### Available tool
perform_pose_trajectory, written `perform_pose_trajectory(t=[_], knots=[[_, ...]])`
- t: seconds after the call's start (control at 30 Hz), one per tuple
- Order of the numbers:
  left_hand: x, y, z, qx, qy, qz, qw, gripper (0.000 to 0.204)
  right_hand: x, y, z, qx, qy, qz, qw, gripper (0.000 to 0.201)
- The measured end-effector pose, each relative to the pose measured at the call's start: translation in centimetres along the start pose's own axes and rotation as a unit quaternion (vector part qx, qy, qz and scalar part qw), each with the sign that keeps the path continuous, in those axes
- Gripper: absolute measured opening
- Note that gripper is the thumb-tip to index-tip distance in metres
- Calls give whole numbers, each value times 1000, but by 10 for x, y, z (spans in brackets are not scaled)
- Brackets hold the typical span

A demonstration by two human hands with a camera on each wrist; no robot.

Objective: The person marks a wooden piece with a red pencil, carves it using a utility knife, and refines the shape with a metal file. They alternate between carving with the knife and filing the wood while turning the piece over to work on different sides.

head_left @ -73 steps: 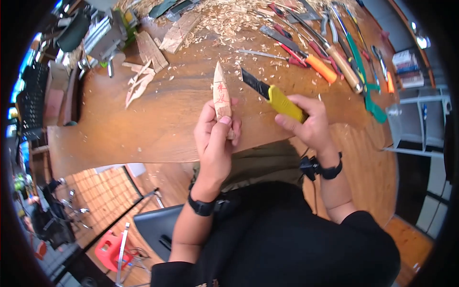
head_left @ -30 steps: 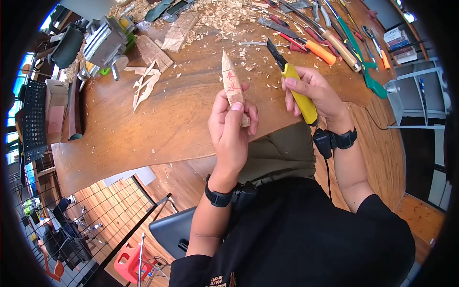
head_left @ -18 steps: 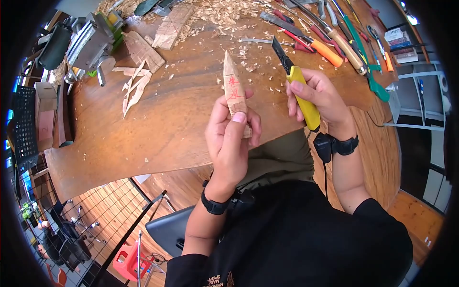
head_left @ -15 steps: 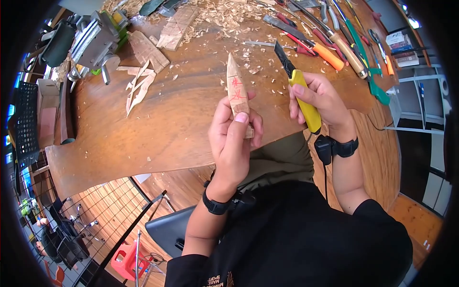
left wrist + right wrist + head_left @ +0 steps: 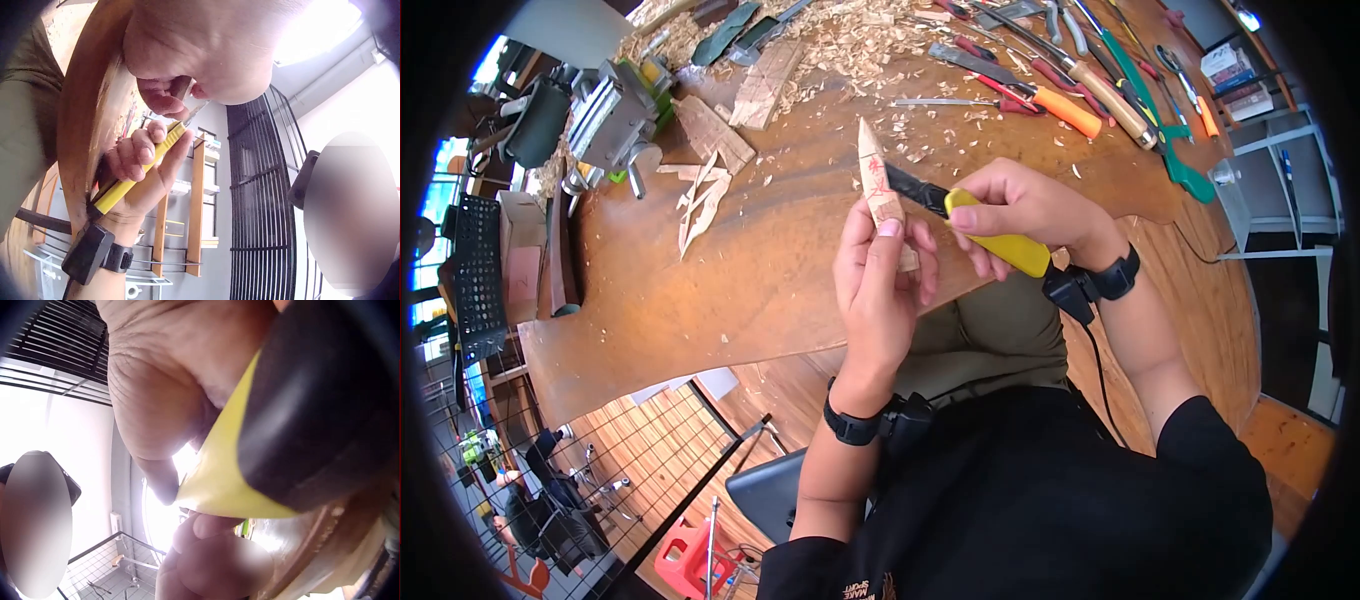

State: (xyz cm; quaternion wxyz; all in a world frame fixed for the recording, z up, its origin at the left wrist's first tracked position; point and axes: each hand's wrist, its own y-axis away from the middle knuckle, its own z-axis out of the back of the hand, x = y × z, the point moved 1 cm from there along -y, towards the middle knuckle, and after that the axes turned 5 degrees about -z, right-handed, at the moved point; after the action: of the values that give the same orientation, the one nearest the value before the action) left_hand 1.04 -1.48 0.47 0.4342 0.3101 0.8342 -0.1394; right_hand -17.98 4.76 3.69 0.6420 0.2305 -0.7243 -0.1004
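Observation:
My left hand point(image 5: 880, 290) pinches the lower part of a pointed wooden piece point(image 5: 882, 205) with red marks, its tip upward, thumb on its face. The right hand point(image 5: 1030, 215) grips a yellow utility knife point(image 5: 1010, 250), whose dark blade point(image 5: 915, 187) points left and reaches the edge of the wood; whether it touches cannot be told. In the left wrist view the right hand point(image 5: 147, 169) has its fingers round the yellow handle point(image 5: 137, 172), just below the left hand point(image 5: 200, 50). The knife's black-ended handle point(image 5: 219, 469) fills much of the right wrist view.
Wood shavings point(image 5: 850, 60) lie at the table's back. Files, pliers and orange-handled tools point(image 5: 1067, 110) spread over the right rear. A metal vise point(image 5: 615, 125), flat wood pieces point(image 5: 712, 135) and a split scrap point(image 5: 702, 205) are at the left. The table's curved front edge point(image 5: 690, 368) is near my body.
The right hand has moved left with the knife, and the blade has swung from pointing up and away to pointing left at the wood. The left hand keeps its pinch on the piece.

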Motion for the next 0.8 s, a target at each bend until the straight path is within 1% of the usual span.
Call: perform_pose_trajectory(t=[0.03, 0.07, 0.2, 0.3, 0.37, 0.4, 0.47, 0.57, 0.7, 0.73, 0.8], knots=[[0, 0, 0, 2, 10, 6, 1000, 29, 1, -2, 0, 16, -9, -11, 1000, 42], [0, 0, 1, 3, 21, 11, 1000, 27, 1, -4, 1, 20, -18, -4, 1000, 41], [2, 1, 1, 1, 27, -2, 1000, 22, 1, -8, 2, 46, -28, 1, 999, 41], [2, 1, 0, -16, 0, -22, 1000, 27, 5, -8, 0, 37, 9, -14, 999, 40], [-1, 1, -2, -34, -26, -11, 999, 37, 6, -9, 0, 57, 39, -30, 997, 39], [-2, 2, -1, -36, -26, -9, 999, 37, 6, -9, 0, 59, 37, -31, 997, 39], [-3, 1, 0, -30, -20, 6, 999, 46, 8, -9, 2, 65, 55, -57, 995, 39], [-5, 2, -2, -32, -18, 13, 999, 47, 9, -10, 4, 79, 50, -64, 994, 39], [-10, 0, -5, -49, -21, 47, 997, 54, 13, -13, 7, 107, 31, -75, 991, 38], [-10, 0, 0, -27, 3, 59, 998, 49, 15, -15, 9, 113, 35, -84, 989, 39], [-10, -1, 4, -24, 13, 74, 997, 50, 16, -17, 13, 123, 34, -97, 987, 39]])
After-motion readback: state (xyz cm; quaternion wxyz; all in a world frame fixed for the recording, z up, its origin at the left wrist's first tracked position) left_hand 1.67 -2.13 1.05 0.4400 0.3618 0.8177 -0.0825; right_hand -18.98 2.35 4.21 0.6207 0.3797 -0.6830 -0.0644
